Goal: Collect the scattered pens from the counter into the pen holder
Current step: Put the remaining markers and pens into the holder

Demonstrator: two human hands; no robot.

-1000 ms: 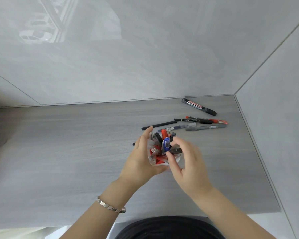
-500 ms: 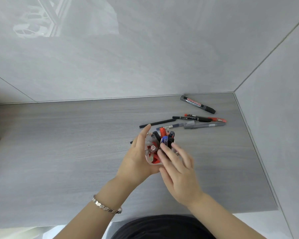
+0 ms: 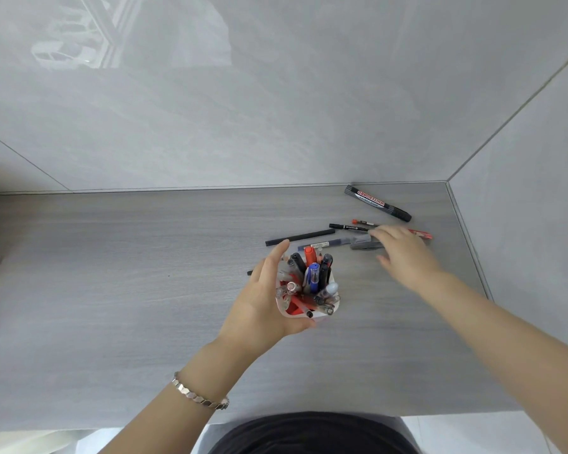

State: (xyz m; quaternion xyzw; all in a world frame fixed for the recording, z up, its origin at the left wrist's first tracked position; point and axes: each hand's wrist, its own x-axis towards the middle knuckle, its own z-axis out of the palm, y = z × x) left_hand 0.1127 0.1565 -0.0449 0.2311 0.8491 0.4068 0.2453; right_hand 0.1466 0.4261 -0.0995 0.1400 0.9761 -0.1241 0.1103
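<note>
My left hand is wrapped around the left side of the white pen holder, which stands on the grey counter and is filled with several pens. My right hand reaches to the right, fingers spread above the loose pens; its fingertips are over a grey pen and a black pen. A red pen pokes out past the hand. A black pen and a dark blue pen lie behind the holder. A whiteboard marker lies near the corner.
Grey tiled walls close the counter at the back and at the right, meeting in the far right corner. The counter's front edge runs near my body. A silver bracelet is on my left wrist.
My right hand has left the pen holder and moved up and right to the loose pens. The left hand stays on the holder.
</note>
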